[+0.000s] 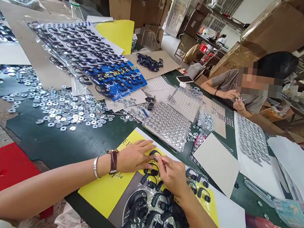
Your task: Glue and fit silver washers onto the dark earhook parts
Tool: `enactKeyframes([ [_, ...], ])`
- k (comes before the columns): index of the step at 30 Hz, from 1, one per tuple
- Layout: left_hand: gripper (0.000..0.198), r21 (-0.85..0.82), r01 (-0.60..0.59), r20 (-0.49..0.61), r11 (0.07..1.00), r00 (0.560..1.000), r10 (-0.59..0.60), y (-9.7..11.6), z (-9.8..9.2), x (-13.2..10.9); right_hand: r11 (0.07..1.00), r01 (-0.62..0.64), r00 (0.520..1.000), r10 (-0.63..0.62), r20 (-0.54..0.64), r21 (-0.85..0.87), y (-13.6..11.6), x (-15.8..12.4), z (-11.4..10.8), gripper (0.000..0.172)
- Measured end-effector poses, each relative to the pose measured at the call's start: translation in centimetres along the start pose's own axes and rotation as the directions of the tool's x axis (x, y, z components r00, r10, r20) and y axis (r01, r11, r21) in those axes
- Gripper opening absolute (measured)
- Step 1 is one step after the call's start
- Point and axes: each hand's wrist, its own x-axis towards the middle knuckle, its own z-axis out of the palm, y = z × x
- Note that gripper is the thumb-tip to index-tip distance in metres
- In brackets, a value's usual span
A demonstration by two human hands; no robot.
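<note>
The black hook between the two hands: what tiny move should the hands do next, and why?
Maybe the right hand should gently press down at that black hook. Its fingertips are already there, and the left hand lies spread right beside it on the yellow sheet, so it could hold things steady. Anything tiny under the fingertips is too hidden to tell.

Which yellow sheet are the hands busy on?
The near yellow sheet, with dark ear-hook pieces on it: the left hand and right hand are over it. The other yellow sheet lies far back.
</note>
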Motion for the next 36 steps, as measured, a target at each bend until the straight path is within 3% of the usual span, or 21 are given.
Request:
enactKeyframes([
  [3, 0.043, -0.016, -0.009, -0.003, 1.0, 1.0, 0.009, -0.2, -0.2, 0.0, 0.997, -0.052, 0.998, 0.05, 0.035, 0.054, 0.0, 0.5, 0.1, 0.032],
  [6, 0.044, -0.022, -0.048, -0.028, 0.999, 0.999, 0.047, -0.2, -0.4, 0.3, 0.926, -0.25, 0.968, 0.245, 0.054, 0.282, 0.6, 0.8, 0.4, 0.034],
  [7, 0.045, -0.012, -0.068, -0.041, 0.998, 0.997, 0.068, -0.2, -0.4, 0.5, 0.842, -0.361, 0.931, 0.35, 0.104, 0.4, 1.0, 0.8, 0.5, 0.035],
  [9, 0.051, 0.034, -0.114, -0.063, 0.993, 0.991, 0.116, 0.1, -0.1, 1.1, 0.565, -0.571, 0.803, 0.534, 0.263, 0.596, 2.1, 1.0, 0.3, 0.04],
  [11, 0.054, 0.098, -0.165, -0.068, 0.982, 0.983, 0.172, 0.7, 0.2, 1.9, 0.323, -0.647, 0.689, 0.635, 0.349, 0.691, 3.2, 1.5, -0.2, 0.046],
  [12, 0.053, 0.121, -0.19, -0.065, 0.974, 0.978, 0.199, 1.1, 0.5, 2.3, 0.291, -0.628, 0.67, 0.674, 0.311, 0.721, 3.8, 1.9, -0.6, 0.048],
  [14, 0.048, 0.089, -0.22, -0.061, 0.971, 0.972, 0.226, 1.8, 1.0, 3.4, 0.405, -0.54, 0.69, 0.715, 0.113, 0.738, 4.7, 3.0, -1.3, 0.048],
  [16, 0.04, -0.008, -0.198, -0.059, 0.98, 0.979, 0.197, 2.5, 1.3, 4.3, 0.58, -0.46, 0.752, 0.657, -0.051, 0.673, 5.3, 4.2, -1.7, 0.046],
  [18, 0.034, -0.102, -0.124, -0.062, 0.987, 0.991, 0.118, 2.9, 1.2, 4.8, 0.673, -0.423, 0.808, 0.583, -0.082, 0.607, 5.6, 5.2, -1.5, 0.047],
  [20, 0.032, -0.164, -0.031, -0.075, 0.986, 0.997, 0.019, 2.8, 0.6, 4.6, 0.704, -0.412, 0.84, 0.54, -0.058, 0.579, 5.6, 5.7, -1.1, 0.048],
  [24, 0.035, -0.389, 0.188, -0.119, 0.902, 0.961, -0.251, 1.8, -1.3, 2.9, 0.722, -0.381, 0.85, 0.52, -0.088, 0.578, 4.6, 5.3, -1.1, 0.043],
  [28, 0.043, -0.701, 0.319, -0.042, 0.638, 0.875, -0.483, 1.9, -2.3, 1.6, 0.671, -0.367, 0.831, 0.548, -0.097, 0.645, 2.2, 3.6, -2.9, 0.037],
  [32, 0.055, -0.901, 0.293, 0.11, 0.32, 0.868, -0.485, 3.5, -2.2, 1.4, 0.614, -0.356, 0.841, 0.539, -0.045, 0.705, -0.4, 2.0, -3.8, 0.03],
  [36, 0.058, -0.954, 0.285, 0.204, 0.093, 0.845, -0.495, 4.6, -1.6, 1.2, 0.449, -0.363, 0.816, 0.577, 0.046, 0.816, -1.2, 1.6, -3.2, 0.033],
])
